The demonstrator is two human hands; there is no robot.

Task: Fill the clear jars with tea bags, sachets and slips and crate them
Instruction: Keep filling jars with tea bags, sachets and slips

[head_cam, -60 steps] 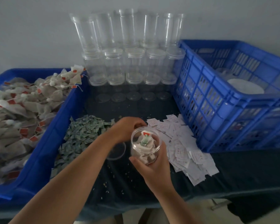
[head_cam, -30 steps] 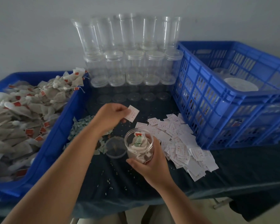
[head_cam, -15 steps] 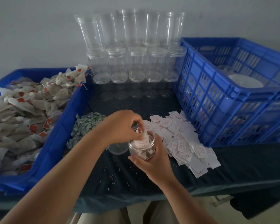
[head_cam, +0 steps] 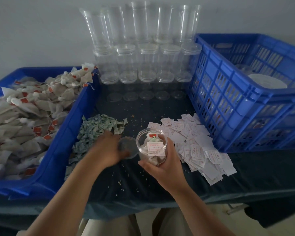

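My right hand (head_cam: 162,169) grips a clear jar (head_cam: 152,145) just above the dark table. The jar is open-topped and holds tea bags, a green sachet and a white slip lying on top. To the left of the jar lies its clear lid (head_cam: 129,147) on the table. My left hand (head_cam: 107,148), blurred, is on the lid's left edge with fingers and thumb curled round it. A heap of green sachets (head_cam: 99,128) lies behind that hand. White slips (head_cam: 194,143) are spread to the right of the jar.
A blue bin (head_cam: 63,133) full of tea bags (head_cam: 24,113) fills the left. Stacks of clear jars (head_cam: 146,60) stand along the back wall. A blue slatted crate (head_cam: 245,99) at the right holds lidded jars. Crumbs dot the tablecloth.
My left hand picked a slip from the pile, dropped it into the jar, then moved down left onto the lid. My right hand kept holding the jar.
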